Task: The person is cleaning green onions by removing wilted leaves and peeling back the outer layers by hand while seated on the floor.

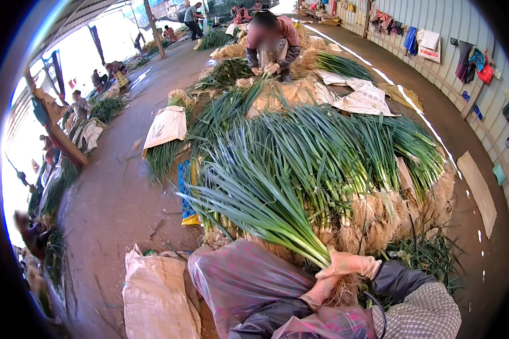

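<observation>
Both my hands wear pale pink gloves and grip a bunch of long green onions near its root end, over my lap. My right hand wraps the white stems from the right; my left hand closes on them just below, with stringy roots hanging beside it. The leaves fan toward the upper left. Just beyond lies a broad heap of similar onions, roots toward me. A grey-pink plastic cover drapes over my knee.
A co-worker bends over the heap's far end. Other people sit among piles along the left. A pale sack lies at lower left, cardboard on the right floor. Bags and cloths hang on the right wall.
</observation>
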`<action>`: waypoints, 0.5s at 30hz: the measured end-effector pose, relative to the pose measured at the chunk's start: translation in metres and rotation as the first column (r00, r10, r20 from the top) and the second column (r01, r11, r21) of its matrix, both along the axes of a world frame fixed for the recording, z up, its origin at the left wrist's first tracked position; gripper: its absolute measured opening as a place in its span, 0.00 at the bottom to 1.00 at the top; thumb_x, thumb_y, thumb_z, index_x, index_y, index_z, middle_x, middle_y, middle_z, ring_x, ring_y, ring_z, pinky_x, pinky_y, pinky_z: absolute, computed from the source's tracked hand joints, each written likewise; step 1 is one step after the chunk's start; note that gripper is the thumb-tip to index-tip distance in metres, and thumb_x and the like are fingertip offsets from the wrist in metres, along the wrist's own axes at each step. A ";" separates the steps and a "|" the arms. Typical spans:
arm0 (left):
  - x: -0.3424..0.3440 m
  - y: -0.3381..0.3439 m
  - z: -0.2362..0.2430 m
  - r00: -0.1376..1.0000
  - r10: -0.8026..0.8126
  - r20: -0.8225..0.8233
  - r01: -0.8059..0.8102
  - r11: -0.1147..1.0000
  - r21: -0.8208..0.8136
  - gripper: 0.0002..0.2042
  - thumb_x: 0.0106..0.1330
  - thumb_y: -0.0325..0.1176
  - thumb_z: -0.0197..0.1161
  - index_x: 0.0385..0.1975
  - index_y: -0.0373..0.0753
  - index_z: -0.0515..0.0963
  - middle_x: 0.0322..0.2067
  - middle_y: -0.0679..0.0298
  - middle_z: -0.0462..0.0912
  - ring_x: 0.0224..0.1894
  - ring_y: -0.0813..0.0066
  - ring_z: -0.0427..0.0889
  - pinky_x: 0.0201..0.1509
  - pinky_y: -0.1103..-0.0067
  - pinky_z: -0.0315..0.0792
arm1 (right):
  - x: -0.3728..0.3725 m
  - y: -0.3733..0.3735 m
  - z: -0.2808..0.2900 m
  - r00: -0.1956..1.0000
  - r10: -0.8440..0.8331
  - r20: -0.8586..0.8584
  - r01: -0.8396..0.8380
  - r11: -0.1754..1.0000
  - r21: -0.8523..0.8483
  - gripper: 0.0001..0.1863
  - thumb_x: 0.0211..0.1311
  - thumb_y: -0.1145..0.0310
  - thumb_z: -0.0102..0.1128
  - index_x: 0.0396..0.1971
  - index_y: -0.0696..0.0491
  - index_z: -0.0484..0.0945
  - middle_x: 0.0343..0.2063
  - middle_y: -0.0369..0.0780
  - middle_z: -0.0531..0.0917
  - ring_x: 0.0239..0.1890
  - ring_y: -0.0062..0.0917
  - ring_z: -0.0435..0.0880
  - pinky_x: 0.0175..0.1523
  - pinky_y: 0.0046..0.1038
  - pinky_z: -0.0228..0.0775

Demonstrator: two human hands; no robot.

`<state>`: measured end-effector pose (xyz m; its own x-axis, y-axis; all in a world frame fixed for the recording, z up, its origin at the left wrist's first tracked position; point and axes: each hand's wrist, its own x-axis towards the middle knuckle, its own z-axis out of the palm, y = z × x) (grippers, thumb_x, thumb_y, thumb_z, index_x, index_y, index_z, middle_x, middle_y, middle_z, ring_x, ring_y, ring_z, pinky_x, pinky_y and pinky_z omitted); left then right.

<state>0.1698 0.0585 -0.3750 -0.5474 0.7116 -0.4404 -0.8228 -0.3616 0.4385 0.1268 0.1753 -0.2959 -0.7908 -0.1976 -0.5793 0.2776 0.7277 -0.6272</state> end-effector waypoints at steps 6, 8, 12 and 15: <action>-0.013 -0.006 0.036 0.935 -0.110 -0.336 0.099 0.994 -0.051 0.20 0.64 0.33 0.60 0.53 0.33 0.68 0.47 0.61 0.76 0.43 0.71 0.78 0.45 0.78 0.75 | -0.016 0.019 -0.025 0.996 -0.076 -0.038 0.044 0.850 -0.525 0.27 0.46 0.70 0.63 0.49 0.60 0.70 0.31 0.35 0.77 0.28 0.17 0.74 0.30 0.22 0.70; -0.020 -0.039 0.072 0.870 -0.214 -0.445 0.157 0.974 -0.162 0.27 0.64 0.34 0.60 0.61 0.33 0.62 0.51 0.57 0.73 0.47 0.70 0.78 0.47 0.77 0.74 | -0.027 0.009 0.019 0.967 -0.227 0.120 0.253 0.768 -0.588 0.25 0.46 0.76 0.59 0.49 0.60 0.69 0.29 0.33 0.74 0.26 0.15 0.74 0.26 0.17 0.70; -0.036 -0.069 0.111 0.939 -0.001 -0.345 -0.064 0.982 -0.175 0.37 0.63 0.45 0.61 0.67 0.35 0.53 0.59 0.51 0.67 0.51 0.62 0.77 0.49 0.74 0.72 | -0.018 0.041 0.065 0.970 -0.115 -0.215 0.140 0.985 0.102 0.29 0.40 0.71 0.60 0.48 0.60 0.69 0.28 0.46 0.80 0.27 0.37 0.79 0.35 0.33 0.74; -0.050 -0.020 0.078 0.956 0.272 -0.115 -0.233 0.934 0.271 0.30 0.66 0.48 0.54 0.61 0.33 0.62 0.60 0.58 0.68 0.58 0.65 0.70 0.61 0.70 0.64 | -0.006 -0.006 0.102 0.969 0.050 -0.242 0.006 0.974 0.225 0.36 0.39 0.67 0.57 0.55 0.61 0.65 0.28 0.54 0.80 0.32 0.47 0.81 0.36 0.39 0.72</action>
